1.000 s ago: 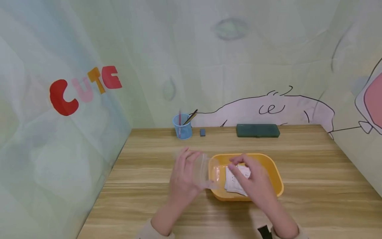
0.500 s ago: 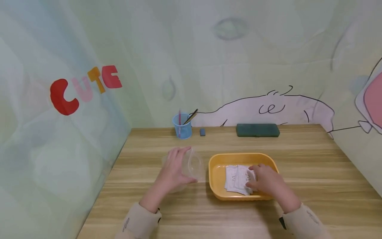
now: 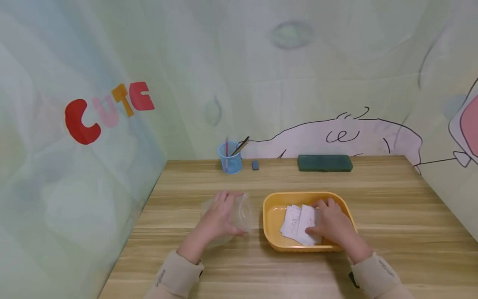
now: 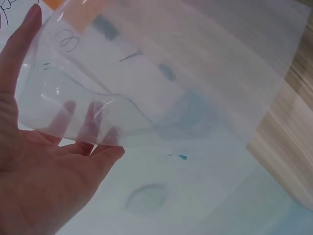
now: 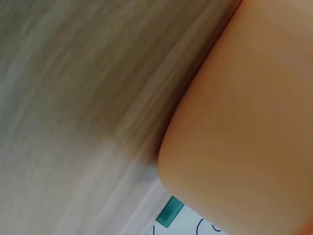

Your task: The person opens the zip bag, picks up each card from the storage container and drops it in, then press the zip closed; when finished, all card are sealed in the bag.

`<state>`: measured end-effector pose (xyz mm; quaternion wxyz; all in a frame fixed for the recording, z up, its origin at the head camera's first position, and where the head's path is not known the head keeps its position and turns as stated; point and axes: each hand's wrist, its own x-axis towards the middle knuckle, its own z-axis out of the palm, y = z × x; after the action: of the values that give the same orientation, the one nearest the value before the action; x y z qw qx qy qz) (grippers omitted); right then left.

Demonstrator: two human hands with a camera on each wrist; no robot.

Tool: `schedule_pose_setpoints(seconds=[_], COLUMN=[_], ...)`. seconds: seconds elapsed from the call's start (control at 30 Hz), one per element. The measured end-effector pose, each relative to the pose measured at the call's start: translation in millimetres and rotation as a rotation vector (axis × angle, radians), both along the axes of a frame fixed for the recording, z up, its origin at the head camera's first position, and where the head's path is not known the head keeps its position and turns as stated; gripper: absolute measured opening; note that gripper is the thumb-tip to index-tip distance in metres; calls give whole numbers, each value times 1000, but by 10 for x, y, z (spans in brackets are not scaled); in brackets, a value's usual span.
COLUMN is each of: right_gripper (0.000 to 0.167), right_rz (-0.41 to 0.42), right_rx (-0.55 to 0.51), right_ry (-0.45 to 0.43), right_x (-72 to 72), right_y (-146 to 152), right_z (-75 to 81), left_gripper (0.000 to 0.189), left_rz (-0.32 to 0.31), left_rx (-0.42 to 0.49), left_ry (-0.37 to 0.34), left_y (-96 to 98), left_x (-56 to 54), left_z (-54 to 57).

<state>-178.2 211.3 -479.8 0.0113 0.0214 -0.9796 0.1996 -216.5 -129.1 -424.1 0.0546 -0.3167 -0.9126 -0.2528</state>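
My left hand (image 3: 218, 218) holds a clear plastic bag (image 3: 240, 214) between thumb and fingers, its mouth spread toward the tray. The left wrist view shows the see-through bag (image 4: 161, 63) with the thumb along one side and fingertips on the other. Inside the yellow tray (image 3: 274, 241) lie several flat white packets (image 3: 290, 222) with small drawn marks. My right hand (image 3: 332, 220) reaches in over the tray's right side and pinches the rightmost white packet (image 3: 307, 224) between thumb and fingers. In the right wrist view the tray's outer wall (image 5: 244, 127) hides that hand.
At the back of the wooden table (image 3: 179, 182) stand a blue cup (image 3: 231, 162) with pencils, a small blue eraser (image 3: 255, 165) and a dark green case (image 3: 325, 163). A printed curtain (image 3: 209, 62) surrounds the table on the left, back and right.
The left hand has drawn the bag left, away from the tray's edge. The right hand has come down onto the packets, and the right one now sits slightly turned in its fingers.
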Motion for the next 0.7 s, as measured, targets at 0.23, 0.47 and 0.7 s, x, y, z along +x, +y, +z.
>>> schedule_pose_setpoints(seconds=[0.23, 0.47, 0.7], right_gripper=[29, 15, 19], right_rz=[-17, -15, -88], right_rx=[-183, -278, -300], right_ry=[76, 44, 158], right_x=[-20, 0, 161], right_y=[61, 129, 38], right_z=[130, 318, 529], left_gripper=[108, 109, 111], left_rz=[18, 37, 45], left_rx=[11, 16, 35], left_ry=[-19, -10, 6], left_y=[-1, -5, -3], left_x=[20, 37, 41], left_z=[18, 73, 83])
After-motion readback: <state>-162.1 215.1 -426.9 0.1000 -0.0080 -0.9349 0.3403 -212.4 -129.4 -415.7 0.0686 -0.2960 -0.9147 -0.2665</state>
